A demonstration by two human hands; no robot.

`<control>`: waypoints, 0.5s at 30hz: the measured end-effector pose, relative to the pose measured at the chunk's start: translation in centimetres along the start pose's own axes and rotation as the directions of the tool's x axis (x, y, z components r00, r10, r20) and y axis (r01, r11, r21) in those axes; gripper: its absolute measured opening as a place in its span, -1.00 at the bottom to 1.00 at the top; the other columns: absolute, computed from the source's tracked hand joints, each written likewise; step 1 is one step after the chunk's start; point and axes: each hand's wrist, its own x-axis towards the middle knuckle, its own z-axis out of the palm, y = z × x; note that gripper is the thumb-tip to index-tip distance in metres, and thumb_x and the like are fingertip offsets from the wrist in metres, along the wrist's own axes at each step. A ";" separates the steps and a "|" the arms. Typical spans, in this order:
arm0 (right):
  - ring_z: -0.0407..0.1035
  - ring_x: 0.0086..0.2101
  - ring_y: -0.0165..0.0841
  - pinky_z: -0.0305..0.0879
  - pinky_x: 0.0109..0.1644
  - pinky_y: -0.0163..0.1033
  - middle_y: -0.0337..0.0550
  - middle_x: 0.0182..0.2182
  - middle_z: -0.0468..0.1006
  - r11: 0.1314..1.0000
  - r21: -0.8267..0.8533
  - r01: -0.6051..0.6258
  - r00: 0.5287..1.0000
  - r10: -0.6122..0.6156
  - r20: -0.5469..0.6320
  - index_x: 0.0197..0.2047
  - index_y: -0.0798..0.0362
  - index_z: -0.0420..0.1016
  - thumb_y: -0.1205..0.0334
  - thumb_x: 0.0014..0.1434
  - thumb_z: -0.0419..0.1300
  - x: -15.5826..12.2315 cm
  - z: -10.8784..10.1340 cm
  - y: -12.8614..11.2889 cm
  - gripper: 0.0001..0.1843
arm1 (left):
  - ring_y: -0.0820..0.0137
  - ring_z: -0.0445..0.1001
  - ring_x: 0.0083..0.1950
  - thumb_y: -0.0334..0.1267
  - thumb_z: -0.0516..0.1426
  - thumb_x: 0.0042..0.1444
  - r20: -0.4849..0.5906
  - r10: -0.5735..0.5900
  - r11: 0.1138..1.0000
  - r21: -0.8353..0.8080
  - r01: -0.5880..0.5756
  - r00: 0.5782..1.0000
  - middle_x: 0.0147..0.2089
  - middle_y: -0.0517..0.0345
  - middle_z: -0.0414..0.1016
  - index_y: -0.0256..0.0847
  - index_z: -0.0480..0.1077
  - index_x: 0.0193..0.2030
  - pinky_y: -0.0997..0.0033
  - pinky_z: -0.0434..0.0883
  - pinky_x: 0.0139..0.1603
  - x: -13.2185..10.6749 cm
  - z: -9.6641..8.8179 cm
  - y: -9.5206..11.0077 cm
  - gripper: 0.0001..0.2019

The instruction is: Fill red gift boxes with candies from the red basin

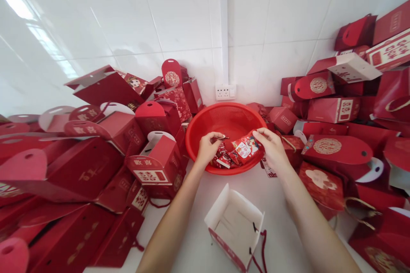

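Observation:
A red plastic basket (227, 113) stands on the white table against the wall. Several small red printed packets (223, 157) lie in its near part. Over the basket's left side, my left hand (209, 147) pinches a small dark red wrapped packet (222, 137), mostly hidden by the fingers. On the right, my right hand (270, 145) is closed on the edge of a flat red packet (246, 148) with a white label and a cartoon figure. Between my forearms sits an open gift box (237, 222), white inside and red outside, with a dark red cord at its right.
Red gift boxes (153, 164) are heaped on the left, some with handle flaps standing up. Another pile of red boxes (333, 147) fills the right side, stacked high toward the corner. A wall socket (225, 91) sits behind the basket on the white tiled wall.

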 end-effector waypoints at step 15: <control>0.50 -0.40 -0.31 0.45 -0.25 -0.18 -0.22 -0.43 0.63 0.958 0.185 -0.221 0.963 0.185 0.195 -0.38 0.07 0.58 0.19 -0.43 0.58 2.4 3.4 2.7 -0.53 | 0.32 0.57 -0.14 -0.09 0.16 0.20 0.150 0.054 0.993 -0.108 -0.038 0.987 -0.16 0.09 0.64 -0.26 0.53 -0.13 0.41 0.49 -0.07 -1.0 0.6 1.0 -0.72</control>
